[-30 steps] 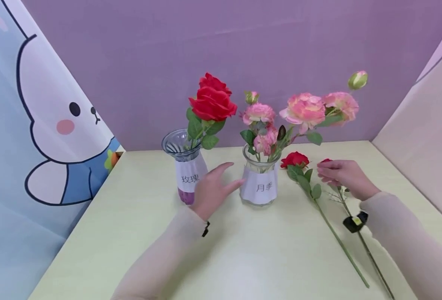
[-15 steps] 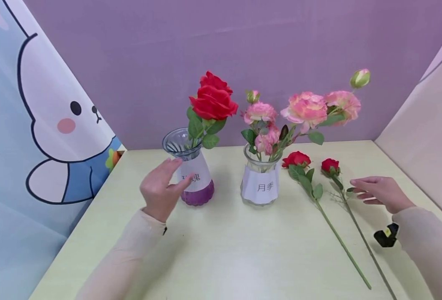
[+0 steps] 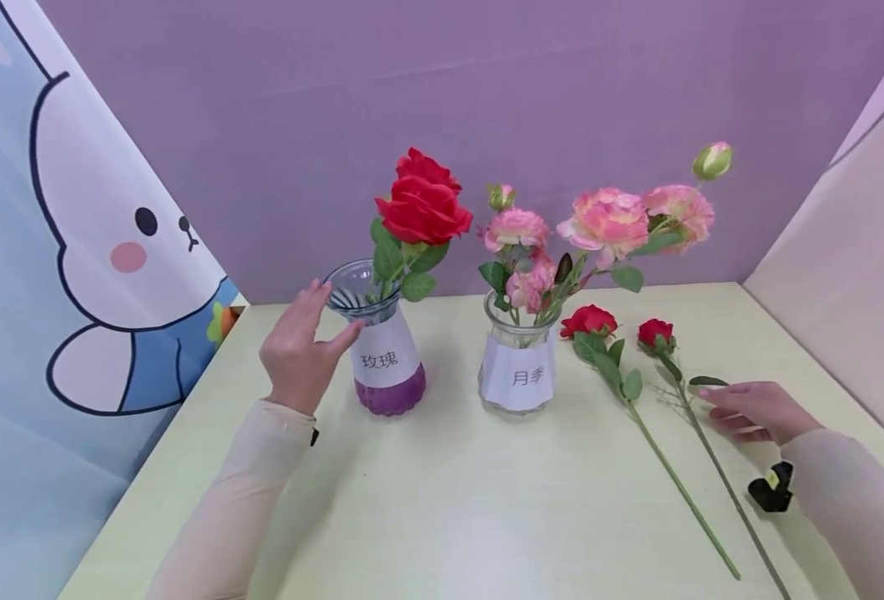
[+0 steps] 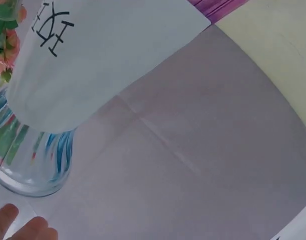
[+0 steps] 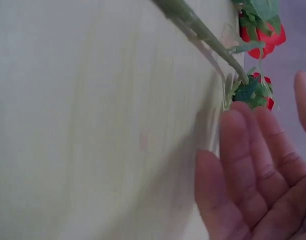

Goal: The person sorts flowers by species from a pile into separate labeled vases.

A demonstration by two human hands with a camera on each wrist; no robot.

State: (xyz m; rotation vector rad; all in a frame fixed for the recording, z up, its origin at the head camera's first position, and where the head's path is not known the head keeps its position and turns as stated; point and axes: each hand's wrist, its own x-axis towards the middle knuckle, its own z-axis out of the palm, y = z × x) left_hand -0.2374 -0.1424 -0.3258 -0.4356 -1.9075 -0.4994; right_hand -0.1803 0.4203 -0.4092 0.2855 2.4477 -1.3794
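My left hand [image 3: 299, 350] is raised at the left side of a glass vase [image 3: 391, 396] with a purple base and a white paper label, fingertips right by its flared rim. In the left wrist view, fingertips [image 4: 30, 227] show just beyond that rim. Red roses [image 3: 425, 208] stand in this vase, leaning right. My right hand [image 3: 764, 412], fingers extended, is beside the stem of a small red rose [image 3: 655, 335] lying on the table. The right wrist view shows the palm with nothing in it and the green stem [image 5: 207, 35] above the fingers.
A second labelled glass vase [image 3: 518, 379] holds pink flowers [image 3: 608, 225] spreading to the right. Another red rose [image 3: 588, 322] lies left of the small one, stem toward the front. A purple backdrop [image 3: 322, 125] closes off the table's back.
My left hand has moved left from between the vases to the labelled vase's left side, then up to its rim. My right hand has left the small rose's bloom and come down beside its stem.
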